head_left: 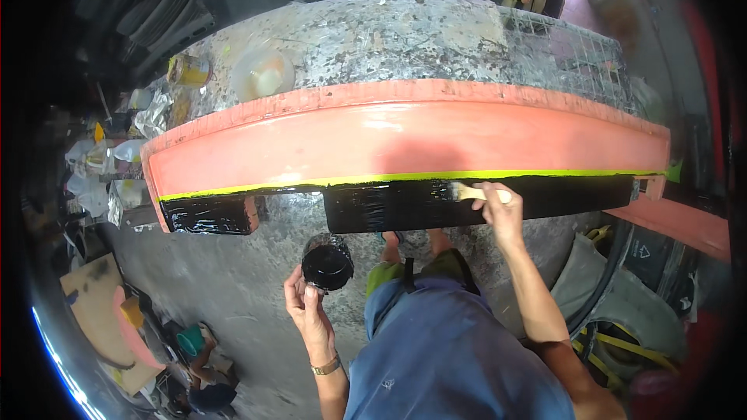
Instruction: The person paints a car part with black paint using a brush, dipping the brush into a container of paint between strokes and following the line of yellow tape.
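Observation:
My right hand (504, 216) grips a paintbrush (476, 194) by its pale handle, bristles pointing left against the black lower band (412, 206) of a long salmon-pink panel (334, 140). A strip of yellow-green tape (296, 184) runs along the border between pink and black. Below the panel's edge, my left hand (307, 303) holds a small round cup (327, 266) coated and filled with black paint, its fingers around the lower side. The black band looks wet and glossy, with a gap left of centre.
Behind the panel lies a paint-spotted worktable (405, 39) with a translucent bowl (263, 74) and a yellow can (189, 70). Bags and containers crowd the left. At lower left another person (210, 377) is beside a green bucket (190, 340). Grey covers and hoses (622, 280) sit at right.

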The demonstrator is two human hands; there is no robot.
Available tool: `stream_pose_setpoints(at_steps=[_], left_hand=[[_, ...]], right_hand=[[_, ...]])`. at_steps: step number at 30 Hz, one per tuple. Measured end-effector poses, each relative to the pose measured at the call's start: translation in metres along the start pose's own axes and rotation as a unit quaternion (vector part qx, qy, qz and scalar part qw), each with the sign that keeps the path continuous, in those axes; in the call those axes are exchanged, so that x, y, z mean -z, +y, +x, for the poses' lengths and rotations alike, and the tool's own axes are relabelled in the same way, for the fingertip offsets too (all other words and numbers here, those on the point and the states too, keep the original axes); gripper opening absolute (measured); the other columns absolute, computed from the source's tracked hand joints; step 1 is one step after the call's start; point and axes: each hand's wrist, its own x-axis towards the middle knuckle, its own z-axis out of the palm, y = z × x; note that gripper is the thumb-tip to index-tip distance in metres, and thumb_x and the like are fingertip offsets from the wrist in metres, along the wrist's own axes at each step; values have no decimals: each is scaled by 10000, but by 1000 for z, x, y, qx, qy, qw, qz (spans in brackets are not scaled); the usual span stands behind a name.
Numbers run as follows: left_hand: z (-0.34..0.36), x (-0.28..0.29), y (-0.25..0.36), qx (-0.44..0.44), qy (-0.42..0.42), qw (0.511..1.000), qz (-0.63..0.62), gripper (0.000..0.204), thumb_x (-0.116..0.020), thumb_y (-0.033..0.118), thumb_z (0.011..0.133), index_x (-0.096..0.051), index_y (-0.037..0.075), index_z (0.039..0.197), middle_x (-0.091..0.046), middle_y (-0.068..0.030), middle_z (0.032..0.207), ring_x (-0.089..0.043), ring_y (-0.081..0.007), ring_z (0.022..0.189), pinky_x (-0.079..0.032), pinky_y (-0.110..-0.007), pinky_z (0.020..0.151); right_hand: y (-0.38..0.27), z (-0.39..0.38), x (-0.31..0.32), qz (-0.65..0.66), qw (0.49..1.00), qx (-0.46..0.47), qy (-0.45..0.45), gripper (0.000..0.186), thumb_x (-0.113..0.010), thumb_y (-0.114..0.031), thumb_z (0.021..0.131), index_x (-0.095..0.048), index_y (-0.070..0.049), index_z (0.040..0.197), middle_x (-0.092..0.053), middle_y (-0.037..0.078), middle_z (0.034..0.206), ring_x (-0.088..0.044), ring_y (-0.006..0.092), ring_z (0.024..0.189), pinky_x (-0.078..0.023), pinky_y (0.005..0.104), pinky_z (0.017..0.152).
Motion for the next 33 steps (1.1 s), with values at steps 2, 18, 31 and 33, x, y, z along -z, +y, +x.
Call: stream_pose_setpoints(at_steps=[2,18,31,33], left_hand=[[4,5,0,5,-1,1000,-3,570,-714,280,865,-475,8,1305,-610,-114,1195,-581,-162,1073,-457,-303,926],[40,86,9,18,11,1000,-16,469,-658,198,906,-495,21,1309,-551,-98,1289,-535,-151,1130,-445,-283,894],[40,119,8,14,53,998,-38,453,-659,211,905,-508,7,1280,-549,-82,1251,-530,-105,1008,-441,-244,806],[39,121,9,15,54,997,-46,450,-657,198,903,-506,0,1278,-554,-88,1251,-541,-123,1034,-450,-255,839]], right_hand=[[-5,-2,22,-30,999,17,30,274,-567,-225,972,-674,27,985,-622,34,651,-354,13,439,-244,194,397],[-30,-57,-173,-537,805,236,-88,339,-606,-292,924,-467,11,983,-559,223,905,-645,407,675,-520,481,519],[-16,-72,-280,-502,785,320,-172,385,-578,-307,939,-458,55,988,-554,341,1101,-670,371,638,-555,422,487],[-26,-77,-286,-494,797,265,-224,398,-590,-291,933,-461,65,1060,-572,325,1104,-671,389,723,-553,445,558]])
